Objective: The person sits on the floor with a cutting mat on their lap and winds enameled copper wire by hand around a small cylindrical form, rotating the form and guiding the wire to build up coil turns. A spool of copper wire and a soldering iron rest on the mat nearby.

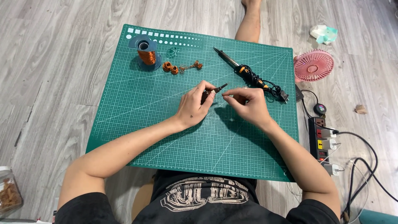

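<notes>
Green cutting mat [137, 124] is seen beneath both hands, which are raised just above its middle. A small pair of dark pliers [215, 90] is gripped in the left hand [195, 105], the fingers curled closed around the handles so that only the slim tip is left showing. The long axis of the pliers is tilted, with the tip pointed up and to the right, toward the right hand [247, 103]. The right hand's thumb and forefinger are pinched together just beside that tip; whether something thin is held between them cannot be told. A soldering iron [240, 68] is laid diagonally on the mat beyond the hands, and a spool of copper wire [146, 54] is stood near the far left corner, with small copper coils [171, 67] beside it.
</notes>
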